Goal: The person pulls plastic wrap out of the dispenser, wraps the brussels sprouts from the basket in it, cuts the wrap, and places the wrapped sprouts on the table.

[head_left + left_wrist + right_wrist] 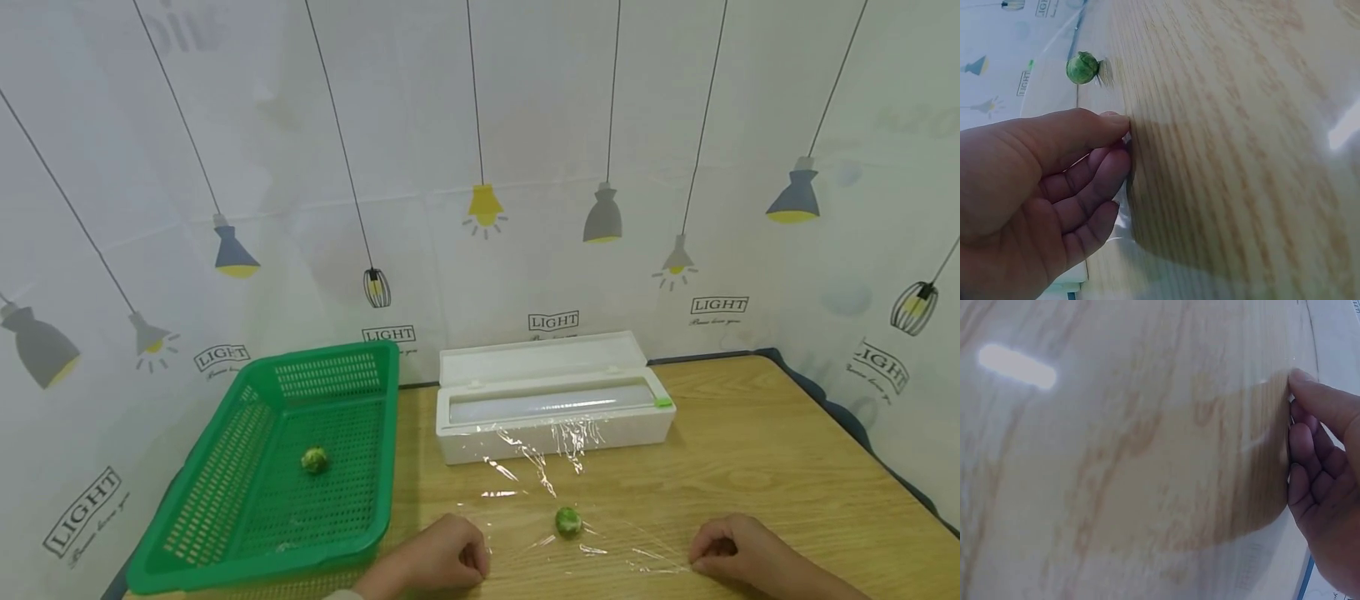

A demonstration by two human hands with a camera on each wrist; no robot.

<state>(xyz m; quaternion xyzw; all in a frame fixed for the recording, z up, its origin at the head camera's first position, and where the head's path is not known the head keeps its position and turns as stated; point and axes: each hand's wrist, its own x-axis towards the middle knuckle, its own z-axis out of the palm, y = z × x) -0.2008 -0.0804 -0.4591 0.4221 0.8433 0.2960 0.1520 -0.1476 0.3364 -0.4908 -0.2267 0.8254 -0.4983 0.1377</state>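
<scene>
A clear sheet of cling film [592, 550] runs from the white dispenser box [465, 450] across the tabletop toward me. A green Brussels sprout [567, 522] sits on the film between my hands; the left wrist view shows the sprout [1082, 68] beyond the thumb. My left hand [446, 552] pinches the film's near edge between thumb and curled fingers, low over the table. On the other side, my right hand [742, 550] pinches the right part of that edge, its fingertips at the tabletop. The film is hard to make out in the right wrist view.
A green plastic basket [392, 467] stands at the left, with another Brussels sprout [314, 460] inside. The dispenser's lid [540, 358] is raised, and a film roll [551, 403] lies within. A lamp-patterned cloth [420, 242] hangs behind the wooden table [795, 450].
</scene>
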